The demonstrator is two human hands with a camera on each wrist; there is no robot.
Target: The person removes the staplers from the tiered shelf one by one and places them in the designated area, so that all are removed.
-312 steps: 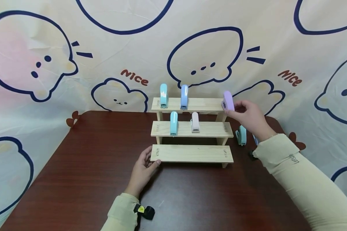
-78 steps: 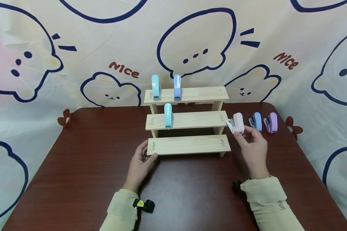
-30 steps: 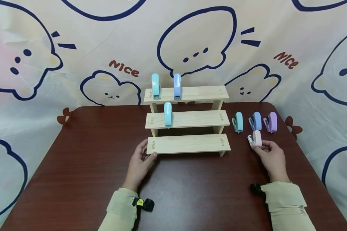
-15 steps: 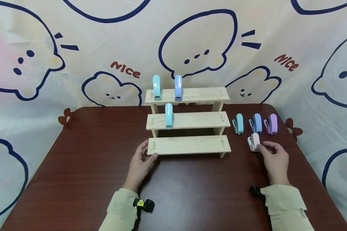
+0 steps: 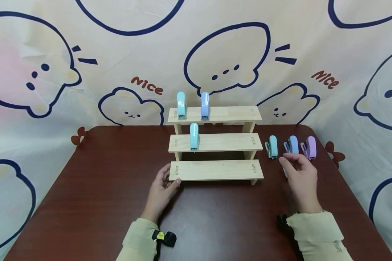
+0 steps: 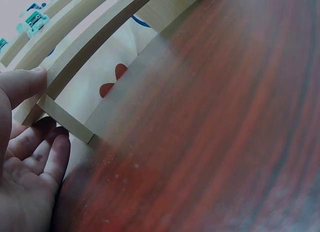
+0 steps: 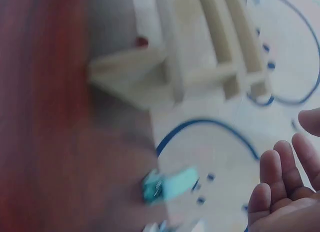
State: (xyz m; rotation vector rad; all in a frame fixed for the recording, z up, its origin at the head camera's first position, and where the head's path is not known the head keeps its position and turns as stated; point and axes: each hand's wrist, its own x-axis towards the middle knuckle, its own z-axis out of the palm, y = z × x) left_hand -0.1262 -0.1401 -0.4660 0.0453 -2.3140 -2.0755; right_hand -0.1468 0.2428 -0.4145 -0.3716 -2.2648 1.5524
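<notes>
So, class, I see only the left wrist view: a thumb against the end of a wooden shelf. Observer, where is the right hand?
Observer: The right hand hovers over the table, to the right of the wooden rack, and holds nothing.
Operator: What is near it?
Observer: Three staplers stand in a row on the table just beyond its fingers: a teal stapler, a blue stapler and a purple stapler.
Operator: And what is on the rack?
Observer: A light teal stapler and a periwinkle stapler stand on the top shelf. A sky-blue stapler stands on the middle shelf.
</notes>
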